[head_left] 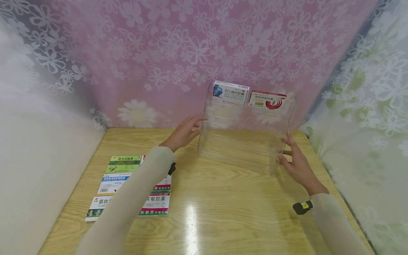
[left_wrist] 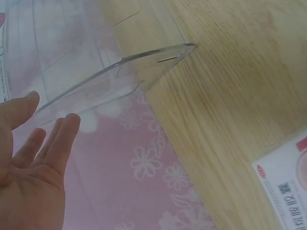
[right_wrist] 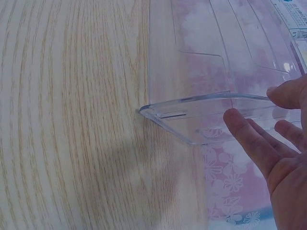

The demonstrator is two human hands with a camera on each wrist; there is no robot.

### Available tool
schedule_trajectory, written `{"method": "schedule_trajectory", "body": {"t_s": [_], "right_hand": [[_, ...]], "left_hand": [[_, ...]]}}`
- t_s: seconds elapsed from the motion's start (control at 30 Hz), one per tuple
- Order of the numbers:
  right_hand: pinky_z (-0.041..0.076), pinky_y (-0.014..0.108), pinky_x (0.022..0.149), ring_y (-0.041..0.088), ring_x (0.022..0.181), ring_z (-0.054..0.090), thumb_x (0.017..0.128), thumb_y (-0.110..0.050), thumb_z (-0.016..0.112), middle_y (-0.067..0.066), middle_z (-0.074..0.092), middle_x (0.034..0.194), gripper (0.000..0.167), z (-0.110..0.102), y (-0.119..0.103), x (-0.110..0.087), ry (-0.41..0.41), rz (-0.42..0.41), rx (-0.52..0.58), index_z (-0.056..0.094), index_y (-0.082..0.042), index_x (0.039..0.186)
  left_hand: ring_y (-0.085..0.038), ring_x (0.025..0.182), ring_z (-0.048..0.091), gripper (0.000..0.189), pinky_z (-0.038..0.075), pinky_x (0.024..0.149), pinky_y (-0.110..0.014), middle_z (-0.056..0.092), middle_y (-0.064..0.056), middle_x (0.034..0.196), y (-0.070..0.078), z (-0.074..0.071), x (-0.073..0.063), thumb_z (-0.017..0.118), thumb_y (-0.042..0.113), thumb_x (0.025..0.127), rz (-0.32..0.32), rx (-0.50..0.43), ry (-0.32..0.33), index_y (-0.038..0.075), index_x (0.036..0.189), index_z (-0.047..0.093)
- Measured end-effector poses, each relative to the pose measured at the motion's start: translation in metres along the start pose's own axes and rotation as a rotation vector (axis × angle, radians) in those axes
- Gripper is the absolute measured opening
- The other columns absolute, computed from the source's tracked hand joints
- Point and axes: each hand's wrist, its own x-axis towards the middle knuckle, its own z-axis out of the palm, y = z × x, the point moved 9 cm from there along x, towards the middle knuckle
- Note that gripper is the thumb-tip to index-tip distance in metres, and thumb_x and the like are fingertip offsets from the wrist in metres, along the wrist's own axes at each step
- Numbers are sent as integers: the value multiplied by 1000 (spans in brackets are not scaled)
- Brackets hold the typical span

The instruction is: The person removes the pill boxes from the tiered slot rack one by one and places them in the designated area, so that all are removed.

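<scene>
A clear plastic stepped display rack (head_left: 239,143) stands at the back of the table. On its top tier sit a white-and-blue medicine box (head_left: 231,95) and a red-and-white medicine box (head_left: 267,100). My left hand (head_left: 183,134) is at the rack's left side, its fingers fairly straight; in the left wrist view, thumb and fingers lie near the side panel's edge without closing round it. At the right side is my right hand (head_left: 298,164). In the right wrist view its extended fingers (right_wrist: 247,132) are against the side panel, with the thumb at the edge.
Several medicine boxes lie flat at the table's left, among them a green one (head_left: 123,163) and a white-and-blue one (head_left: 111,182); my left sleeve (head_left: 137,194) covers part of them. A pink floral curtain (head_left: 191,63) hangs right behind the rack.
</scene>
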Motion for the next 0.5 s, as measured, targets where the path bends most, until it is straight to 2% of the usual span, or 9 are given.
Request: {"method": "schedule_trajectory", "body": {"t_s": [0.23, 0.37, 0.5], "right_hand": [[54, 3, 77, 59, 114, 66, 104, 7, 65, 34, 39, 166, 102, -1, 1, 0, 4, 13, -12, 0, -20, 177], [55, 4, 76, 53, 114, 68, 104, 4, 68, 31, 40, 167, 103, -5, 2, 2, 29, 31, -43, 1, -23, 178], [50, 0, 76, 53, 119, 67, 105, -2, 71, 29, 39, 168, 101, -22, 0, 12, 85, 60, -79, 5, -25, 178]], "left_hand": [[-30, 138, 61, 57, 57, 113, -49, 43, -7, 171, 3, 7, 17, 62, 6, 111, 23, 46, 18, 21, 164, 48], [-30, 136, 64, 56, 56, 114, -49, 44, -6, 172, 0, 7, 19, 63, 6, 111, 25, 80, 38, 20, 163, 50], [-30, 135, 66, 55, 55, 116, -49, 44, -6, 172, 1, 7, 19, 64, 7, 111, 25, 80, 38, 19, 162, 51]]}}
